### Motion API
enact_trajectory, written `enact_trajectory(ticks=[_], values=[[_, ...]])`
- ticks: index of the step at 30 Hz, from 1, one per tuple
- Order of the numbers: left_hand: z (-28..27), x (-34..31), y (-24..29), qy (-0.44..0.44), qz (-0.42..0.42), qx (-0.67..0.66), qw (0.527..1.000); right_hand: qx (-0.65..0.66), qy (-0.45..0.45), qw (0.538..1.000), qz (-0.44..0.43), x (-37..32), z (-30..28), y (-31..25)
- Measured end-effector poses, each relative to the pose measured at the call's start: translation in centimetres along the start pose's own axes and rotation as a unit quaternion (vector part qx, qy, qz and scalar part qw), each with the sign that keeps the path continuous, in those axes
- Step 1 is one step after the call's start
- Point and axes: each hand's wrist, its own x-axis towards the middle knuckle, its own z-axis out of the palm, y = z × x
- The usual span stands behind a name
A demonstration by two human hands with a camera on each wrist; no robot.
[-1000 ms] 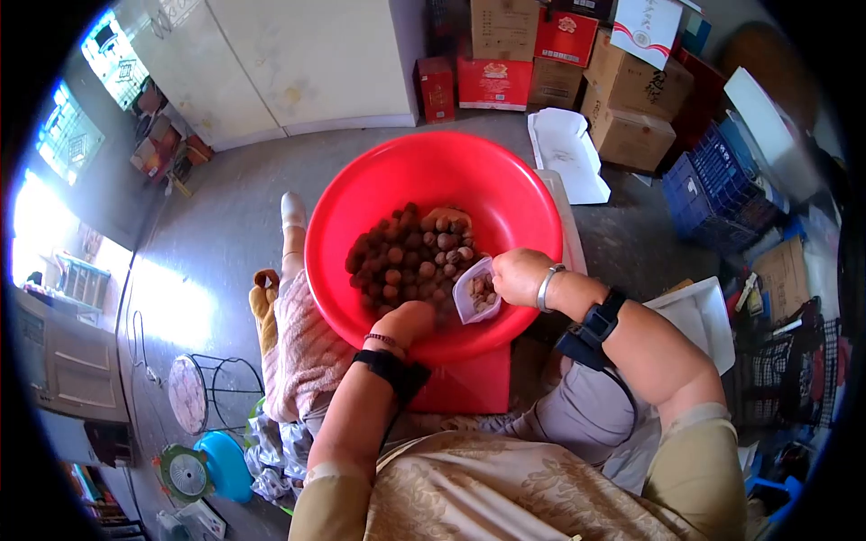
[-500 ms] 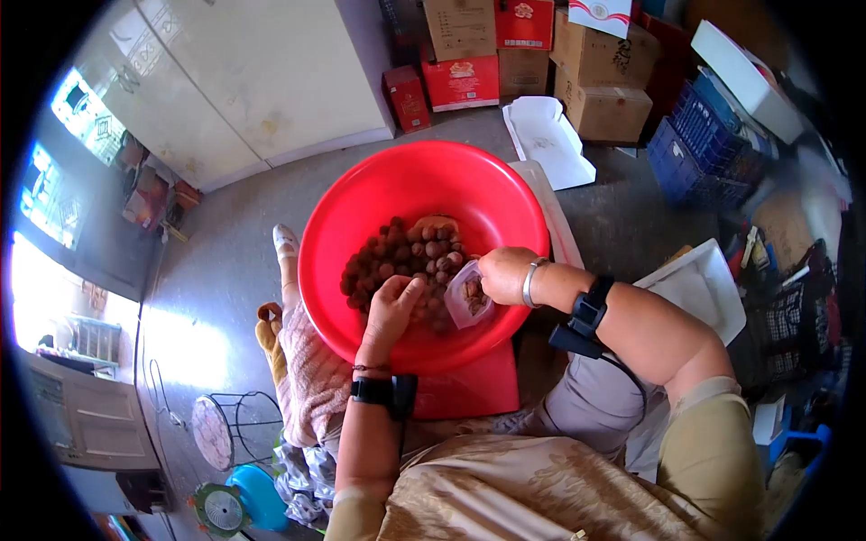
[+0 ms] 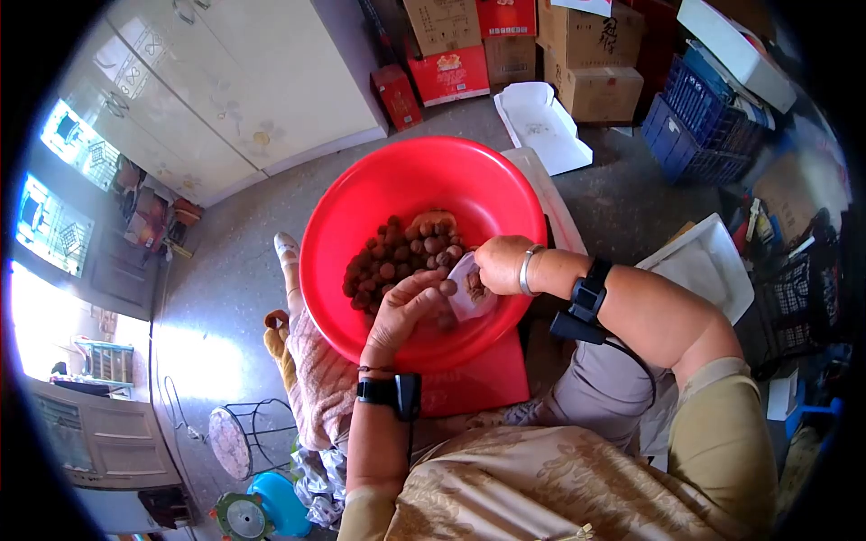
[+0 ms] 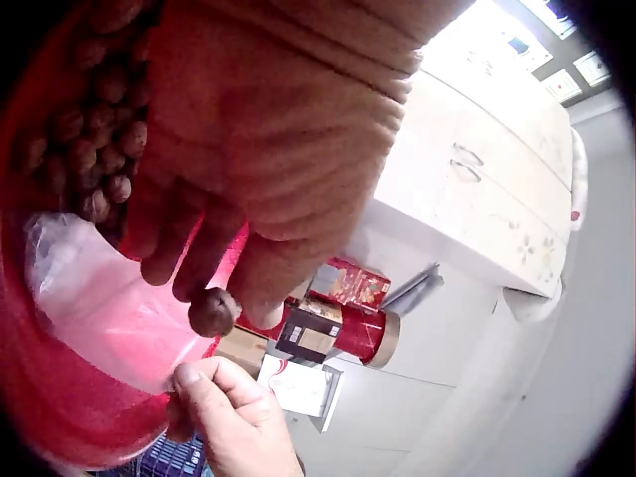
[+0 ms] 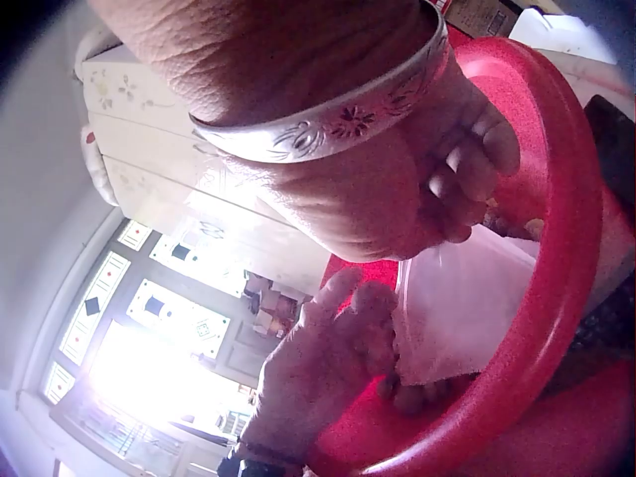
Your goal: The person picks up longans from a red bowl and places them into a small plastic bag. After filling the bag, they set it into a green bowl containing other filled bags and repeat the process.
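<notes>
A large red plastic basin [image 3: 388,185] holds a heap of round brown nuts [image 3: 388,261], wrinkled like walnuts. One round brown nut [image 4: 213,312] is pinched between the thumb and fingertips of my left hand [image 3: 403,311], over the basin. Beside it, a whitish plastic bag [image 3: 465,309] hangs inside the basin with its mouth facing up and brown pieces in it. My right hand [image 3: 505,264] grips the bag's edge, thumb on top in the left wrist view. The nut is close to the bag's mouth.
Under the basin are a red surface [image 3: 478,383] and a pale board [image 3: 550,194]. Cardboard boxes [image 3: 600,90], a white foam tray [image 3: 544,126] and blue crates [image 3: 695,135] stand beyond. A round stool [image 3: 232,442] is at the left, another white tray [image 3: 699,266] at the right.
My left hand has come up from the heap with a nut and moved right, toward the bag. The right hand keeps its grip on the bag. The head view has shifted a little.
</notes>
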Motion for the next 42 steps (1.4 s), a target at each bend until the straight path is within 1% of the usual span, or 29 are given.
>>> enact_trajectory(ticks=[2, 5, 6, 8, 9, 11, 12, 14, 15, 16, 18, 19, 20, 22, 23, 25, 29, 31, 32, 34, 35, 37, 38, 39, 40, 41, 42], values=[[0.0, 0.0, 0.3, 0.018, 0.009, -0.005, 1.0, -0.002, 0.002, 1.0, -0.007, 0.1, 0.1, 0.2], [-1.4, 0.6, -0.4, 0.126, 0.027, 0.087, 0.988, -0.004, 0.002, 1.0, -0.013, 0.1, 0.2, 0.2], [-1.9, 0.8, -0.9, 0.127, 0.026, 0.087, 0.988, -0.003, 0.002, 1.0, -0.012, 0.1, 0.2, 0.2], [-2.9, 1.2, -1.9, 0.152, -0.001, 0.188, 0.97, -0.005, 0.003, 1.0, -0.012, 0.1, 0.2, 0.2], [-3.5, 1.5, -2.7, 0.152, -0.002, 0.188, 0.97, -0.007, 0.005, 1.0, -0.012, 0.1, 0.2, 0.3], [-4.9, 2.2, -4.6, 0.125, 0.011, 0.372, 0.92, 0.001, 0.004, 1.0, -0.004, 0.6, 0.6, 0.5], [-5.5, 2.5, -5.7, 0.125, 0.01, 0.372, 0.92, 0.008, 0.004, 1.0, 0.005, 0.7, 0.7, 0.6], [-6.2, 3.0, -7.5, 0.051, 0.004, 0.509, 0.859, 0.009, 0.007, 1.0, 0.002, 0.7, 0.7, 0.6], [-5.1, 2.6, -6.3, -0.005, -0.022, 0.557, 0.83, 0.009, 0.01, 1.0, -0.002, 0.6, 0.7, 0.6], [-4.8, 2.5, -6.4, -0.006, -0.022, 0.557, 0.83, 0.009, 0.01, 1.0, -0.001, 0.5, 0.6, 0.6], [-4.4, 1.9, -6.9, -0.117, 0.013, 0.538, 0.835, 0.004, 0.004, 1.0, -0.002, 0.4, 0.4, 0.5], [-5.0, 2.2, -7.7, -0.153, -0.036, 0.569, 0.807, 0.005, 0.005, 1.0, -0.002, 0.3, 0.3, 0.4], [-5.4, 2.4, -8.1, -0.153, -0.036, 0.57, 0.807, 0.001, 0.003, 1.0, -0.006, 0.1, 0.1, 0.3], [-5.6, 2.5, -8.5, -0.19, -0.009, 0.586, 0.788, -0.002, 0.002, 1.0, -0.009, 0.1, 0.1, 0.2], [-5.7, 2.4, -8.7, -0.19, -0.009, 0.586, 0.788, 0.001, -0.002, 1.0, -0.005, 0.2, 0.1, 0.2], [-5.1, 2.2, -8.1, -0.176, -0.068, 0.598, 0.779, 0.004, -0.004, 1.0, 0.0, 0.1, 0.1, 0.2], [-4.4, 1.7, -7.2, -0.15, -0.066, 0.625, 0.763, 0.008, 0.001, 1.0, 0.001, -0.1, 0.0, 0.1], [-4.5, 1.8, -7.0, -0.121, -0.108, 0.636, 0.755, 0.009, 0.0, 1.0, 0.002, 0.1, 0.1, 0.2], [-4.4, 1.8, -6.9, -0.122, -0.107, 0.636, 0.755, 0.009, 0.006, 1.0, 0.0, 0.2, 0.3, 0.3], [-2.6, 1.5, -5.0, 0.013, -0.077, 0.588, 0.805, 0.01, 0.011, 1.0, 0.001, 0.2, 0.4, 0.4], [-2.7, 1.6, -5.1, 0.011, -0.077, 0.587, 0.806, 0.01, 0.007, 1.0, 0.0, 0.2, 0.4, 0.5], [-3.0, 2.0, -5.0, 0.115, 0.011, 0.472, 0.874, 0.009, 0.002, 1.0, 0.0, 0.2, 0.4, 0.6], [-3.2, 2.1, -4.9, 0.114, 0.011, 0.472, 0.874, 0.01, 0.008, 1.0, -0.003, 0.3, 0.5, 0.6], [-3.0, 2.2, -4.4, 0.125, -0.018, 0.356, 0.926, 0.01, 0.013, 1.0, -0.007, 0.2, 0.4, 0.5], [-2.8, 2.3, -4.0, 0.134, -0.048, 0.234, 0.962, 0.011, 0.013, 1.0, -0.006, 0.2, 0.3, 0.5], [-2.4, 2.1, -3.7, 0.134, -0.045, 0.165, 0.976, 0.008, 0.011, 1.0, -0.011, 0.1, 0.2, 0.5], [-2.0, 1.9, -3.0, 0.133, -0.046, 0.165, 0.976, 0.005, 0.008, 1.0, -0.015, 0.0, 0.2, 0.4]])
